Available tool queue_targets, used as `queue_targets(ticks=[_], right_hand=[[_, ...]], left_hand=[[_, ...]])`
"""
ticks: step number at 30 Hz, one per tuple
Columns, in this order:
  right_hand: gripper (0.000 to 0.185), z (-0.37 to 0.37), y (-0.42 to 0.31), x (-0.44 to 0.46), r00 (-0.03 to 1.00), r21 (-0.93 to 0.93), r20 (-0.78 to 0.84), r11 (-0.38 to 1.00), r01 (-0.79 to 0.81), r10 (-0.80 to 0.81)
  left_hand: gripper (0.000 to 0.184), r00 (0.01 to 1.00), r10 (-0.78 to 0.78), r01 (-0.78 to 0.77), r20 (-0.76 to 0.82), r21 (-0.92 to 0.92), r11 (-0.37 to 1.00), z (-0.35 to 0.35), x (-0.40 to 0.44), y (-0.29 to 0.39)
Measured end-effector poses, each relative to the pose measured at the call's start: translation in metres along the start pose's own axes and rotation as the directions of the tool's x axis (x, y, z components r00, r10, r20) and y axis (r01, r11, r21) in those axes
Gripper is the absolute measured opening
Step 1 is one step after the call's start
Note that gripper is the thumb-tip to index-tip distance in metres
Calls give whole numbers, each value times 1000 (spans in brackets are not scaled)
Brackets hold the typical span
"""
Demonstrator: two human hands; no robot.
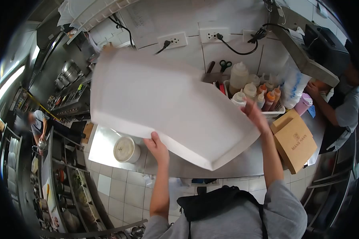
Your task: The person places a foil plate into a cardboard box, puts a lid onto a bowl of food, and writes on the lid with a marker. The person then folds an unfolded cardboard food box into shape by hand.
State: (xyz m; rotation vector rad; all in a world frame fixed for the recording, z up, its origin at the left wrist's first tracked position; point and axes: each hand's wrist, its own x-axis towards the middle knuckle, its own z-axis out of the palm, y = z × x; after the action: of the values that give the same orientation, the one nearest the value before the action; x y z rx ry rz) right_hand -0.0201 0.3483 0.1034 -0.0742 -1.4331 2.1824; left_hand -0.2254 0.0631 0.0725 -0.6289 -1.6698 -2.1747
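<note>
A large white tray-like sheet with raised edges (163,103) is held up above the steel counter, tilted and slightly blurred. My left hand (157,146) grips its near edge, the thumb on top and the other fingers hidden beneath. At the right end, my right hand (254,115) is on its edge, with the fingers partly blurred. Just behind my right hand stands a white basket (281,108) of squeeze bottles (239,75). A brown cardboard box (294,139) is to the right of my right forearm.
A white lidded tub (126,149) sits on the counter (179,169) at left. Black cables and outlets (214,35) line the wall. A co-worker (345,107) stands at right beside a purple container (303,103); another person (39,123) is far left.
</note>
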Motion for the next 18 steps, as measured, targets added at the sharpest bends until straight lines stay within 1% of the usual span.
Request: queue_targets(ticks=[1,2,3,4,5,6,7,8,9,10,11,12,13,14,16,17,18], right_hand=[[55,-13,20,-23,977,-219,-158,959,-177,144],[51,-22,51,-56,990,-484,-136,869,-107,46],[56,-28,80,-80,986,-364,-124,919,-150,112],[61,-14,95,-101,977,-11,-86,980,-196,195],[66,10,107,-110,965,344,-25,908,-238,262],[66,37,117,-103,954,92,8,949,-300,301],[66,64,126,-97,937,-166,32,927,-337,347],[63,79,146,-92,977,-199,-52,956,-214,207],[60,87,163,-89,990,-246,-128,965,-87,57],[55,91,160,-87,981,-35,-157,992,-123,116],[50,91,154,-78,969,177,-173,973,-146,176],[46,90,143,-64,956,379,-176,912,-155,235],[41,89,132,-50,942,565,-166,811,-150,291],[37,89,124,-40,928,728,-145,672,-134,342],[32,79,123,-43,931,585,-271,810,-43,245],[31,58,124,-51,932,209,-360,978,28,50],[30,50,116,-56,931,-26,-358,997,68,-73]], left_hand=[[39,991,-121,113,-49,-143,983,4,-10,-10],[39,966,-244,211,-83,-288,934,11,-17,-17],[38,938,-344,305,-47,-363,881,21,-24,-21],[38,897,-442,399,-3,-425,812,29,-34,-23],[37,843,-536,491,49,-476,730,33,-44,-27],[38,784,-613,572,101,-501,649,38,-55,-30],[39,740,-658,623,138,-509,594,42,-64,-32],[41,696,-698,666,171,-518,537,46,-71,-35],[42,668,-720,693,190,-513,507,49,-78,-35],[43,646,-735,714,206,-502,488,52,-83,-35],[44,630,-745,730,217,-492,474,53,-88,-34],[45,619,-752,745,228,-473,471,52,-92,-32],[46,619,-751,752,231,-449,482,51,-95,-29],[47,622,-747,758,235,-418,500,47,-98,-24],[50,655,-718,749,235,-328,575,36,-104,-13],[51,690,-687,723,228,-262,639,27,-107,-4],[52,753,-622,656,214,-168,736,16,-111,8]])
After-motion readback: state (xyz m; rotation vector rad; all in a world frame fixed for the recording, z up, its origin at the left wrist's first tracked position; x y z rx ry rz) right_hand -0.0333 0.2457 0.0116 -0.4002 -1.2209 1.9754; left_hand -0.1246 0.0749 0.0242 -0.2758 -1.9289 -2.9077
